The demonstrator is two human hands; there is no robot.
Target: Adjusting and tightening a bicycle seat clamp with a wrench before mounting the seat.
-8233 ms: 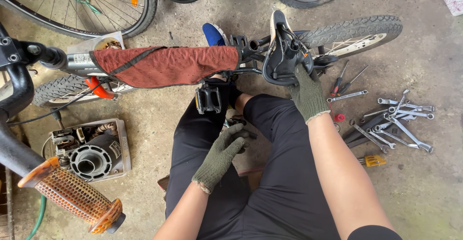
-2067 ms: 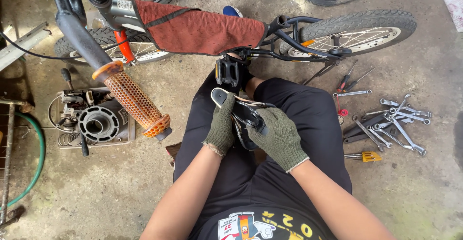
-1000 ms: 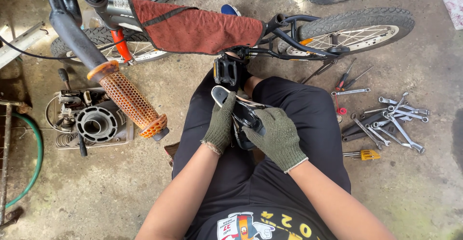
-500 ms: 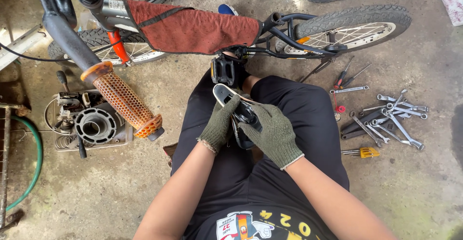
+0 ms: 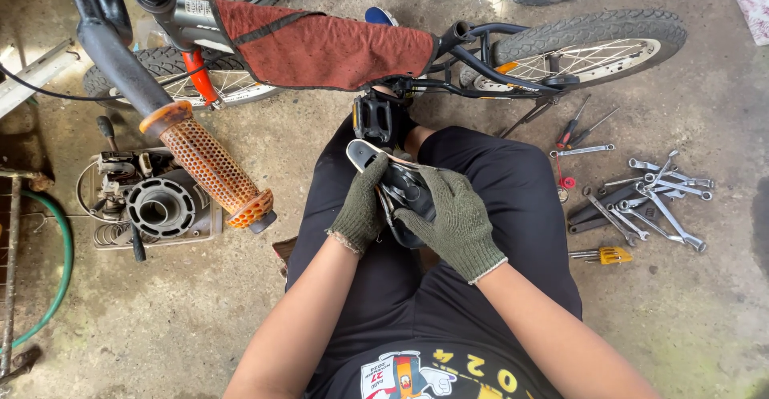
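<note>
A: Where's the saddle?

B: On your lap. Your left hand [image 5: 362,207] grips the black bike saddle [image 5: 398,191] near its pale nose; your right hand [image 5: 455,223] is clamped over its right side. Both gloved, olive knit.

A: Labels or packages?

B: Pale sticker on the bike frame [image 5: 196,16], far left, beside the red cloth [image 5: 328,46]. Wrenches [image 5: 649,199] lie on the floor [image 5: 705,311], right.

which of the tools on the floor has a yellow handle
The short screwdriver with the yellow handle, lying nearest the person's right knee below the pile of silver metal wrenches. The other two screwdrivers, up by the rear bicycle wheel, have dark handles.
</note>
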